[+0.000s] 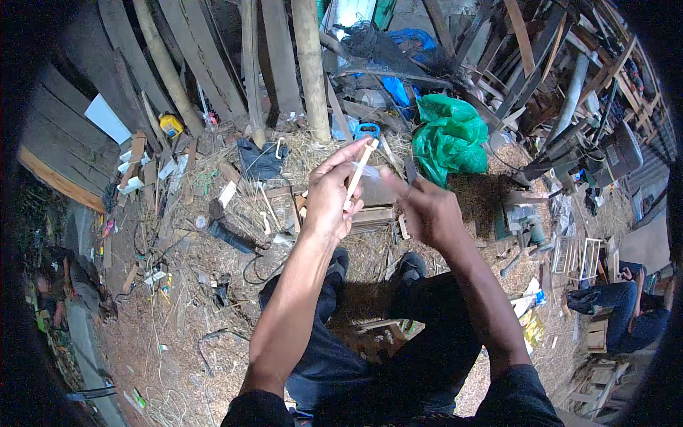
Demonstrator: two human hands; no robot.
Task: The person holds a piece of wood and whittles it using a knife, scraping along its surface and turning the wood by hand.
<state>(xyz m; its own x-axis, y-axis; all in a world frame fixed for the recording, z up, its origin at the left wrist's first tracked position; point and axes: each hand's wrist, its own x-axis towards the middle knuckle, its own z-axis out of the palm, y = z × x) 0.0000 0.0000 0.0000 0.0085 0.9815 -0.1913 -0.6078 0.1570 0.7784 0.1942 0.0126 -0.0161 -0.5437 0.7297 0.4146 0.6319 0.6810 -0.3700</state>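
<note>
A slim pale wooden stick (361, 171) stands nearly upright in front of me, leaning a little right at its top. My left hand (332, 191) is closed around it, fingers behind and thumb toward the middle. Beside the stick, a small whitish translucent piece (368, 171) stretches toward my right hand (427, 208). That hand is blurred by motion, its fingers bent near the piece; what they pinch is too smeared to make out. Under the hands lies a stack of flat wooden boards (373, 217).
A green plastic bag (449, 139) and a blue-handled tool (367, 130) lie ahead. Wooden posts (311, 71) rise at the back. A yellow container (171, 125) is at left. Another person (626, 306) sits at the far right. Scrap wood and shavings cover the ground.
</note>
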